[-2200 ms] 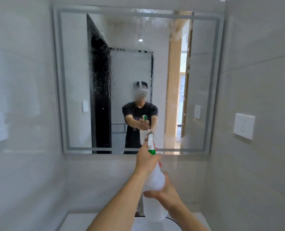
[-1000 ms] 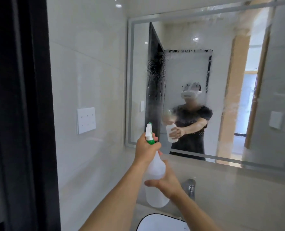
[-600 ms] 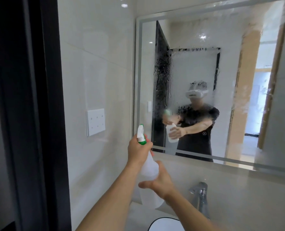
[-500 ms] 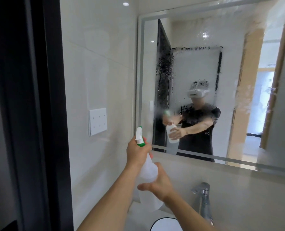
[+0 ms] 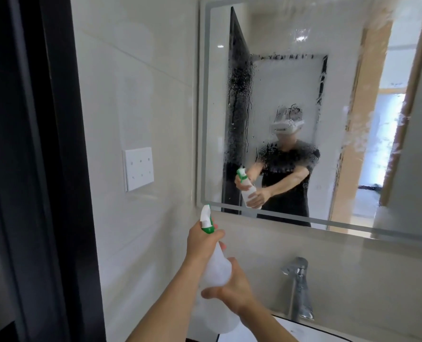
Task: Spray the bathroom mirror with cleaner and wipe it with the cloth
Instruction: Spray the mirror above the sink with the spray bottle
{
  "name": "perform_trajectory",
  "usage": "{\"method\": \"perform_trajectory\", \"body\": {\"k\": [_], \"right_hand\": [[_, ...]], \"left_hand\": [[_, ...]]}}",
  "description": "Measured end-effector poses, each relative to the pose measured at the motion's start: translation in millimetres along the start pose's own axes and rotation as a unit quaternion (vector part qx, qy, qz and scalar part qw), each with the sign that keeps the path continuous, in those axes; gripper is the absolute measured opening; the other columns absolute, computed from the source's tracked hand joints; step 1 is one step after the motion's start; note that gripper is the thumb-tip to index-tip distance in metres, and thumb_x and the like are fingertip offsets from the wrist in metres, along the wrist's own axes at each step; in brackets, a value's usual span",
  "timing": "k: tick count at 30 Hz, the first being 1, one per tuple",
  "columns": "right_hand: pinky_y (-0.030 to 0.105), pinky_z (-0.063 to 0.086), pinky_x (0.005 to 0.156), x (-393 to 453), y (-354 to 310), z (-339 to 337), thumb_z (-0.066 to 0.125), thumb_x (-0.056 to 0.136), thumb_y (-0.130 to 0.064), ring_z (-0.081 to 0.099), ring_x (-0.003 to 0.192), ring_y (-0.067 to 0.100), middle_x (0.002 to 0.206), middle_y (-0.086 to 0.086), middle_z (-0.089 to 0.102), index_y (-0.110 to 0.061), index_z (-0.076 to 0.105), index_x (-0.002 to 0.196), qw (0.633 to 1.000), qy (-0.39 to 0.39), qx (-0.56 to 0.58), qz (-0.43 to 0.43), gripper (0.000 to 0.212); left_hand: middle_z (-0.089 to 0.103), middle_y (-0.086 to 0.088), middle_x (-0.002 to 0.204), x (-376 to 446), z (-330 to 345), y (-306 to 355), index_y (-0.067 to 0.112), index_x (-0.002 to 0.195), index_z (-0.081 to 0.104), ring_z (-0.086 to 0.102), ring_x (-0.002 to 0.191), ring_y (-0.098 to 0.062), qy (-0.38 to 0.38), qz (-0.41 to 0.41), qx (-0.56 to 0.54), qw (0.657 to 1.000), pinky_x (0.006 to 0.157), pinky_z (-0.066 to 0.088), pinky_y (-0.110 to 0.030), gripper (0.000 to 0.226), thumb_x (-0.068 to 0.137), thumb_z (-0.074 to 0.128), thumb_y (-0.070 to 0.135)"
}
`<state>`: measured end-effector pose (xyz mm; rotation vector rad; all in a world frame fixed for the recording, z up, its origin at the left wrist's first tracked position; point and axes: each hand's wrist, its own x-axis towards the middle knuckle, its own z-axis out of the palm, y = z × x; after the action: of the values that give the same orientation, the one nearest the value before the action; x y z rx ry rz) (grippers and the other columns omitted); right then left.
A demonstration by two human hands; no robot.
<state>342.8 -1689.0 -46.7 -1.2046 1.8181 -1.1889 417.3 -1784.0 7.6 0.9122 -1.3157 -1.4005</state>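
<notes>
The wall mirror [image 5: 279,40] hangs ahead and to the right, speckled with spray droplets and runs across its middle and right side. I hold a translucent white spray bottle [image 5: 216,270] with a green-and-white nozzle, its tip aimed up and left toward the mirror's lower left corner. My left hand [image 5: 201,240] is wrapped around the bottle's neck at the trigger. My right hand [image 5: 232,291] cups the bottle's body from the right. No cloth is in view.
A chrome faucet [image 5: 298,290] stands below the mirror at the right, over the white basin rim [image 5: 286,328]. A white wall switch plate [image 5: 138,167] is on the tiled left wall. A dark door frame [image 5: 44,169] fills the left edge.
My view has turned left since the earliest frame, putting the mirror at the right. Both hands keep hold of the bottle, which has dropped slightly lower and left. More droplets cover the mirror's middle.
</notes>
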Motion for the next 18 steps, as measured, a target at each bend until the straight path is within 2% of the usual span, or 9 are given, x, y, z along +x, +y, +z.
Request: {"method": "perform_trajectory", "body": {"k": [3, 5, 7, 11, 13, 16, 18], "right_hand": [[0.032, 0.055, 0.073, -6, 13, -4, 0.087, 0.053, -0.026, 0.062, 0.095, 0.015, 0.104, -0.005, 0.062, -0.028, 0.045, 0.105, 1.0, 0.007, 0.009, 0.008, 0.067], [0.026, 0.049, 0.065, -10, 20, -8, 0.087, 0.058, -0.021, 0.061, 0.092, 0.011, 0.102, -0.007, 0.063, -0.028, 0.046, 0.105, 1.0, 0.016, 0.011, 0.017, 0.063], [0.027, 0.049, 0.065, -12, 27, -13, 0.087, 0.057, -0.021, 0.062, 0.091, 0.011, 0.102, -0.007, 0.064, -0.027, 0.046, 0.108, 0.999, 0.025, 0.013, 0.025, 0.066], [0.024, 0.045, 0.061, -21, 37, -30, 0.087, 0.059, -0.022, 0.06, 0.088, 0.006, 0.1, -0.008, 0.064, -0.027, 0.046, 0.11, 0.998, 0.052, 0.01, 0.042, 0.066], [0.023, 0.043, 0.061, -26, 41, -39, 0.088, 0.059, -0.025, 0.059, 0.088, 0.007, 0.098, -0.011, 0.063, -0.028, 0.046, 0.108, 0.996, 0.077, 0.005, 0.047, 0.065], [0.025, 0.047, 0.065, -32, 47, -54, 0.088, 0.056, -0.029, 0.06, 0.091, 0.01, 0.1, -0.012, 0.062, -0.03, 0.045, 0.111, 0.992, 0.118, 0.012, 0.051, 0.07], [0.027, 0.048, 0.067, -36, 49, -65, 0.089, 0.056, -0.027, 0.06, 0.091, 0.01, 0.101, -0.012, 0.061, -0.03, 0.044, 0.114, 0.989, 0.138, 0.02, 0.05, 0.073]], "left_hand": [[0.064, -0.009, 0.078, -3, 10, -10, 0.004, 0.096, 0.064, 0.06, 0.05, -0.029, 0.015, -0.005, 0.007, 1.0, 0.052, 0.049, -0.03, 0.026, 0.07, 0.068, 0.005], [0.061, -0.007, 0.07, -6, 19, -14, 0.003, 0.092, 0.064, 0.06, 0.046, -0.029, 0.017, -0.007, 0.018, 1.0, 0.052, 0.051, -0.033, 0.031, 0.062, 0.065, 0.011], [0.061, -0.007, 0.068, -7, 28, -19, 0.003, 0.088, 0.064, 0.061, 0.046, -0.029, 0.013, -0.011, 0.025, 1.0, 0.056, 0.055, -0.039, 0.032, 0.058, 0.064, 0.013], [0.063, -0.006, 0.069, -12, 49, -28, 0.008, 0.083, 0.065, 0.063, 0.048, -0.03, -0.015, -0.017, 0.033, 0.999, 0.057, 0.055, -0.037, 0.021, 0.062, 0.065, 0.012], [0.064, -0.007, 0.074, -15, 61, -29, 0.008, 0.089, 0.065, 0.064, 0.05, -0.028, -0.053, -0.019, 0.037, 0.998, 0.06, 0.054, -0.037, 0.021, 0.068, 0.066, 0.009], [0.069, -0.013, 0.092, -20, 84, -24, 0.005, 0.1, 0.067, 0.063, 0.055, -0.027, -0.118, -0.021, 0.027, 0.992, 0.059, 0.057, -0.036, 0.026, 0.074, 0.067, 0.001], [0.068, -0.013, 0.094, -24, 101, -18, 0.005, 0.1, 0.067, 0.062, 0.054, -0.026, -0.138, -0.013, 0.028, 0.99, 0.059, 0.056, -0.035, 0.025, 0.076, 0.067, -0.001]]}}
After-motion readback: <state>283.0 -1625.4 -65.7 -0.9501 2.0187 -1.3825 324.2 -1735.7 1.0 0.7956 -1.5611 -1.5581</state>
